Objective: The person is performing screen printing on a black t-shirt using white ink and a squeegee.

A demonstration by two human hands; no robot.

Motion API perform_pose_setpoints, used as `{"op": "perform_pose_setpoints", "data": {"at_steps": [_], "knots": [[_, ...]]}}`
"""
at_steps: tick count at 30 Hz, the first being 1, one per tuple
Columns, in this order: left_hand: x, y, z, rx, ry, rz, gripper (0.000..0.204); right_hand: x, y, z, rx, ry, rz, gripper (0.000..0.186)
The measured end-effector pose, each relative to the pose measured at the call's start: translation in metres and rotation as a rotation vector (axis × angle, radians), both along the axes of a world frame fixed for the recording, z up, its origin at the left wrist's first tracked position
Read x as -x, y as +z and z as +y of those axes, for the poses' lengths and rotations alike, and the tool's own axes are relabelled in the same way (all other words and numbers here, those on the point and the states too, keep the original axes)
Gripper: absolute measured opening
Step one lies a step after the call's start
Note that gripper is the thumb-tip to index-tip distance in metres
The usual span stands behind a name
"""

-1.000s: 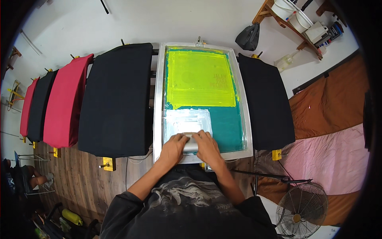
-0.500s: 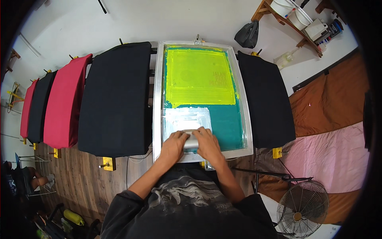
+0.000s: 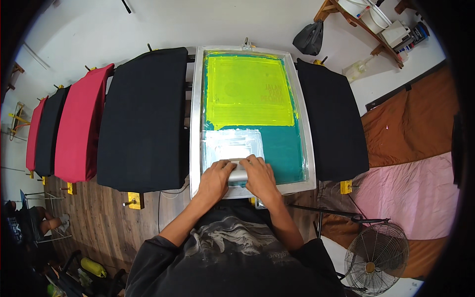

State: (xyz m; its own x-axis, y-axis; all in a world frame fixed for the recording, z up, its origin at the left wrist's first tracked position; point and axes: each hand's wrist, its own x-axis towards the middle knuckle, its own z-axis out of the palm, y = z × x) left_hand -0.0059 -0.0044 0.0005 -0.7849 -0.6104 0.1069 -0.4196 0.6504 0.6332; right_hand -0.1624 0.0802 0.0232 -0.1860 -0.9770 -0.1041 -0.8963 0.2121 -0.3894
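Note:
A framed printing screen (image 3: pixel 310 148) with green mesh lies in front of me, over one of the boards. Bright yellow-green ink (image 3: pixel 247 94) covers its far part, and a patch of white ink (image 3: pixel 232 142) lies at its near left. At the near end of the white patch is a silver squeegee (image 3: pixel 238 171). My left hand (image 3: pixel 215 179) grips its left side and my right hand (image 3: pixel 258 178) its right side, fingers wrapped over the top. The squeegee's lower edge and most of its ends are hidden by my hands.
Black cloth-covered boards (image 3: pixel 143 119) (image 3: pixel 334 123) flank the screen, with red ones (image 3: pixel 84 123) farther left. A standing fan (image 3: pixel 376 260) is at the lower right, beside brown and pink fabric (image 3: pixel 405 198). A wall shelf (image 3: pixel 363 29) holds tubs. A person (image 3: pixel 39 220) sits at far left.
Both hands stay on the squeegee at the near end of the white patch. The whole view has shifted slightly; otherwise little differs.

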Motion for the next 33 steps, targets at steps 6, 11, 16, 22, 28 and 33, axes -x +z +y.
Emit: {"op": "perform_pose_setpoints", "data": {"at_steps": [6, 11, 16, 22, 28, 33], "knots": [[-0.017, -0.005, 0.023, -0.065, -0.059, -0.075, 0.057, -0.013, -0.010, 0.028, 0.020, 0.026, -0.063, 0.049], [-0.011, 0.017, 0.009, -0.094, -0.065, -0.136, 0.053, -0.008, 0.011, 0.014, -0.129, 0.030, -0.075, 0.051], [-0.007, 0.003, 0.010, -0.030, -0.022, -0.044, 0.054, -0.006, -0.001, 0.011, -0.018, 0.022, 0.014, 0.052], [-0.017, -0.005, 0.028, -0.012, -0.063, -0.091, 0.059, -0.015, -0.010, 0.035, 0.062, 0.012, -0.025, 0.050], [-0.011, 0.014, 0.015, -0.043, -0.050, -0.105, 0.054, -0.007, 0.010, 0.019, -0.050, 0.036, -0.071, 0.054], [-0.011, -0.010, 0.022, 0.025, -0.013, -0.041, 0.052, -0.010, -0.009, 0.020, 0.028, 0.032, 0.006, 0.050]]}}
